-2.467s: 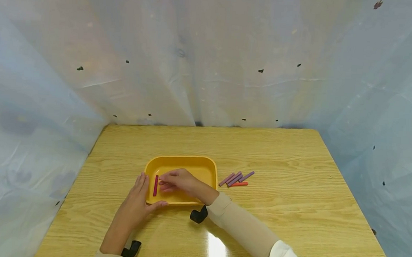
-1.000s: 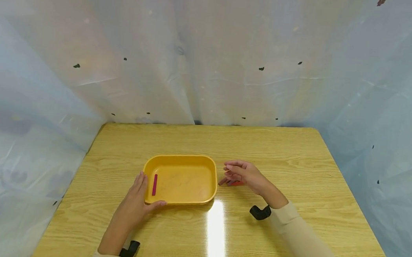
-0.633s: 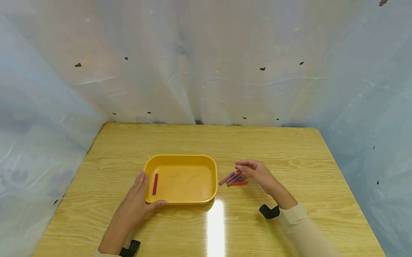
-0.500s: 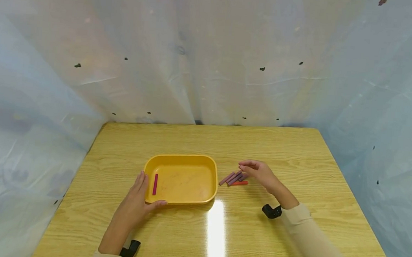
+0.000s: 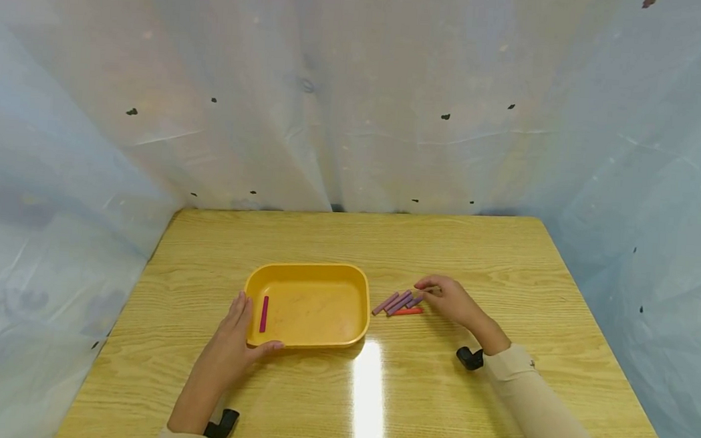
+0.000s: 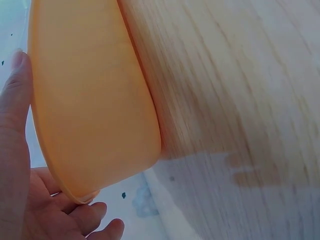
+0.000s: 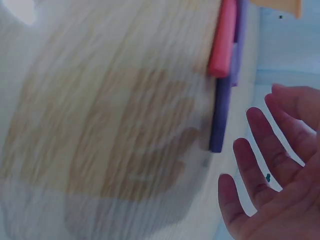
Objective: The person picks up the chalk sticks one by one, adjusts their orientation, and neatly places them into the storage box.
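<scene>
Left hand (image 5: 233, 344) loosely spread against the tray (image 5: 317, 311), probably so it won't slide, while the empty right hand (image 5: 454, 303) hovers, fingers parted, beside purple sticks (image 5: 400, 306).

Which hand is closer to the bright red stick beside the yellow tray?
Right. The right hand is just to the right of the bright red stick; the left hand rests at the far left end of the yellow tray, across from it.
</scene>
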The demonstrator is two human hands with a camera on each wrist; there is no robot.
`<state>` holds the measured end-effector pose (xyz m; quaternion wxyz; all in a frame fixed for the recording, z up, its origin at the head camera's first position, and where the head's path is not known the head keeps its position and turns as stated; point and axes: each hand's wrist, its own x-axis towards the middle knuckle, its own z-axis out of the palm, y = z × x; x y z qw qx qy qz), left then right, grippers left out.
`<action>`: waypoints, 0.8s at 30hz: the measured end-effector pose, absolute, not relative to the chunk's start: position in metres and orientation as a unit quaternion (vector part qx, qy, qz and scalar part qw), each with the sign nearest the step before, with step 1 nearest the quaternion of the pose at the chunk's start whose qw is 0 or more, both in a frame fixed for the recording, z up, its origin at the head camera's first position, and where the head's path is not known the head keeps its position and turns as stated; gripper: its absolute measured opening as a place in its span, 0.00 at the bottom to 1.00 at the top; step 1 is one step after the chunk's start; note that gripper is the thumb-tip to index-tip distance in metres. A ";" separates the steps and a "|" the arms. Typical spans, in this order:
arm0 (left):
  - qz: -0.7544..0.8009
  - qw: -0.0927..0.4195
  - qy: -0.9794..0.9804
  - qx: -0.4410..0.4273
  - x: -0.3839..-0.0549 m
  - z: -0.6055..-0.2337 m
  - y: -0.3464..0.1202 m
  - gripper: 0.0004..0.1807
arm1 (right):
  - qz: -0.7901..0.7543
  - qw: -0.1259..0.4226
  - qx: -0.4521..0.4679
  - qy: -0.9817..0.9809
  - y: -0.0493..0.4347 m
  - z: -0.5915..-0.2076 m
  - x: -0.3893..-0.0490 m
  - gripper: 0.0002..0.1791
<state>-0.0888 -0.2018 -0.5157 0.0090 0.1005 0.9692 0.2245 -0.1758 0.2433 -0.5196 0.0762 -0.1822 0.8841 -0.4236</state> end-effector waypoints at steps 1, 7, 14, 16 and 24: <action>0.226 0.007 0.969 0.102 -0.089 -0.516 -0.202 0.63 | -0.414 0.072 -0.192 0.887 0.244 -0.522 -0.177 0.12; 0.226 0.002 0.968 0.104 -0.089 -0.518 -0.202 0.62 | -0.330 0.044 -0.232 0.914 0.247 -0.530 -0.180 0.10; 0.231 0.007 0.968 0.100 -0.089 -0.517 -0.202 0.62 | -0.302 0.054 -0.217 0.927 0.247 -0.532 -0.176 0.10; 0.232 0.007 0.968 0.101 -0.089 -0.517 -0.202 0.62 | -0.298 0.050 -0.221 0.927 0.248 -0.533 -0.176 0.11; 0.230 0.016 0.968 0.098 -0.089 -0.518 -0.203 0.63 | -0.280 0.050 -0.223 0.932 0.251 -0.536 -0.174 0.09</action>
